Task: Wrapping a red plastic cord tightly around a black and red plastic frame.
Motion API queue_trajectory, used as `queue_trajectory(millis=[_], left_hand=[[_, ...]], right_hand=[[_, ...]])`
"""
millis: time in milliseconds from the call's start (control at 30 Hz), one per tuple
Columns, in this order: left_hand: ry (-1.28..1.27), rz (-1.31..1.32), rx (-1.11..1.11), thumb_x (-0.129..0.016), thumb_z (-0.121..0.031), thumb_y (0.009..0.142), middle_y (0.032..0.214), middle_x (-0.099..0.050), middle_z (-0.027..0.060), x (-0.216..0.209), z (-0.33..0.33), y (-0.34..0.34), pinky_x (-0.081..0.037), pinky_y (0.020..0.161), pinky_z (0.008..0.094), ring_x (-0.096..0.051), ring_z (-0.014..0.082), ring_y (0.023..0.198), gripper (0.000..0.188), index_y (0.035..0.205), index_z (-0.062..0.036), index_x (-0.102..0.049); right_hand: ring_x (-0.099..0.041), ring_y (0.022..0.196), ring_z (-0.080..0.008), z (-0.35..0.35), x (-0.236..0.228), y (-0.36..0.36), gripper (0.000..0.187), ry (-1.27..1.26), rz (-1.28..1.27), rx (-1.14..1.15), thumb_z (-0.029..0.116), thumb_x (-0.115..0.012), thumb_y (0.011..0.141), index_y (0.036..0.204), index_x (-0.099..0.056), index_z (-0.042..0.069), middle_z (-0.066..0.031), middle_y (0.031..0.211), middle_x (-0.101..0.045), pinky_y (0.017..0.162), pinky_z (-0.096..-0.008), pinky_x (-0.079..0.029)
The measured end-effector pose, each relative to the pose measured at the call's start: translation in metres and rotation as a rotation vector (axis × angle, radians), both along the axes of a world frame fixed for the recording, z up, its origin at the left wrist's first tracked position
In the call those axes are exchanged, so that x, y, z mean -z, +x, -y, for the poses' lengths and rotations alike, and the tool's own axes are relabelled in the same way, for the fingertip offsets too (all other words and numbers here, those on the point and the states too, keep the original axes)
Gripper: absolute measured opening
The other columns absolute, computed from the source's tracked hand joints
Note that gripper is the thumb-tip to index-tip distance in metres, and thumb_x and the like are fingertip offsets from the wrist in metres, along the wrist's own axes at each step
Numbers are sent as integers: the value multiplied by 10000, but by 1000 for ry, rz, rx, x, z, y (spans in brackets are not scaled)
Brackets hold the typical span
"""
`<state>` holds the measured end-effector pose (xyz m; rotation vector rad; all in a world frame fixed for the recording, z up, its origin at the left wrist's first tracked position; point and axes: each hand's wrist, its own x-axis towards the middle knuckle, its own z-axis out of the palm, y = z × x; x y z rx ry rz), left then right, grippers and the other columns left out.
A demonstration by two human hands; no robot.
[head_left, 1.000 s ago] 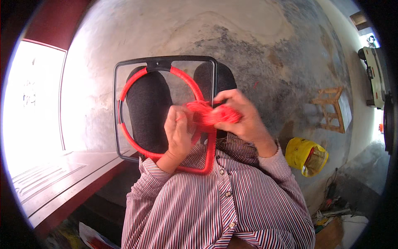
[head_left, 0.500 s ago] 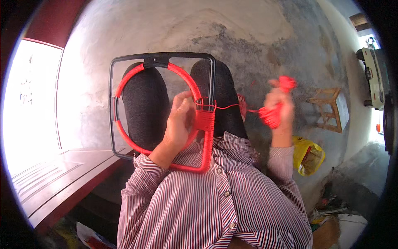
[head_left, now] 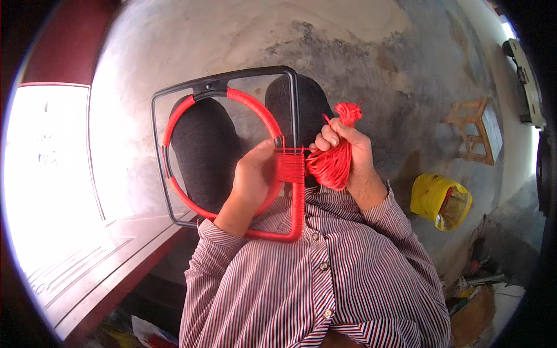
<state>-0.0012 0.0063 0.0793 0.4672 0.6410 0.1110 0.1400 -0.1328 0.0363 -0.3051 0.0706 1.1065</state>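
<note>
A black rectangular frame (head_left: 295, 104) with a ring (head_left: 253, 102) inside it lies over my lap. Red cord covers much of the ring and the frame's near right part. My left hand (head_left: 254, 174) grips the ring's right side, beside a wrapped red band (head_left: 289, 167) that joins ring and frame; some of its fingers are hidden. Just right of the frame, my right hand (head_left: 351, 145) is closed around a bundle of red cord (head_left: 331, 166). A short strand runs from the bundle to the top of the band.
A yellow bag (head_left: 432, 194) stands on the floor to the right, with a small wooden stool (head_left: 479, 134) beyond it. A dark red wooden panel (head_left: 110, 249) lies along the left. Assorted scraps (head_left: 481, 284) are at the lower right.
My right hand has come left with the cord bundle, from well out to the side to close beside the frame. The strand between them is much shorter. My left hand keeps its hold.
</note>
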Motion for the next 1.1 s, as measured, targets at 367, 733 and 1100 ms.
queue_trajectory(millis=[367,733,1100], left_hand=[[248,-169,-4,-530,-76,928,728,-615,41,16,5,-10,-468,533,262,-583,123,611,158,778,-56,-574],[265,-223,-88,-545,-93,917,722,-604,37,27,2,-4,-462,549,252,-563,122,583,145,781,-49,-574],[182,-128,-51,-543,-138,921,700,-600,39,28,-6,-8,-464,458,279,-567,140,539,124,827,-62,-572]], right_hand=[[-592,671,-86,-2,-18,1,213,-714,941,-171,179,-735,814,830,-641,-12,-39,732,-650,648,-245,-489],[-565,632,-84,-8,-27,5,221,-696,1304,-323,164,-728,811,828,-609,-22,-55,684,-631,605,-278,-475],[-606,640,-137,21,-12,92,244,-973,990,-194,224,-607,911,1051,-571,27,-66,741,-622,602,-296,-496]])
